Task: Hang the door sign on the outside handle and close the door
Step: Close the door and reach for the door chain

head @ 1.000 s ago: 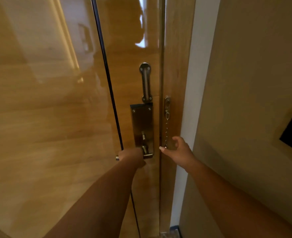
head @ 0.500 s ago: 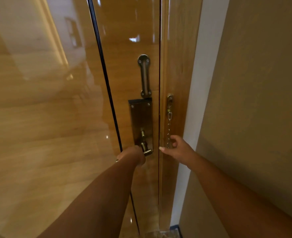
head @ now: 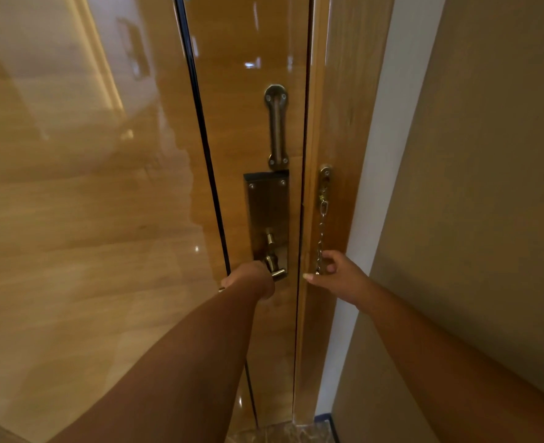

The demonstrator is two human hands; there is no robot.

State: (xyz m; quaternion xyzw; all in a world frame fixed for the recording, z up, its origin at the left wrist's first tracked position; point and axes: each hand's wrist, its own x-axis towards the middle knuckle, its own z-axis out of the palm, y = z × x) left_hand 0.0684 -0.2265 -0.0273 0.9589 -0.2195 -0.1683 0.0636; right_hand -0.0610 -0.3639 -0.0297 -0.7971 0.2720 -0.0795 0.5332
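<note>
1. The left hand [head: 251, 279] is closed around the door handle [head: 275, 270], low on the metal plate [head: 269, 212]; judging by the thin dark line between door [head: 251, 139] and frame [head: 337, 123], that grip is there to pull the door into its frame.
2. The right hand [head: 337, 276] rests against the frame with its fingers loosely curled at the lower end of the security chain [head: 321, 238]. Whether it pinches the chain or only touches it, I cannot tell; it may be steadying the chain clear of the closing edge.
3. The door sign is not visible. If it hangs on the outside handle, the door hides it.
4. The left palm and most of the handle are covered by the hand itself, and glare on the glossy wood blurs the door's surface.
</note>
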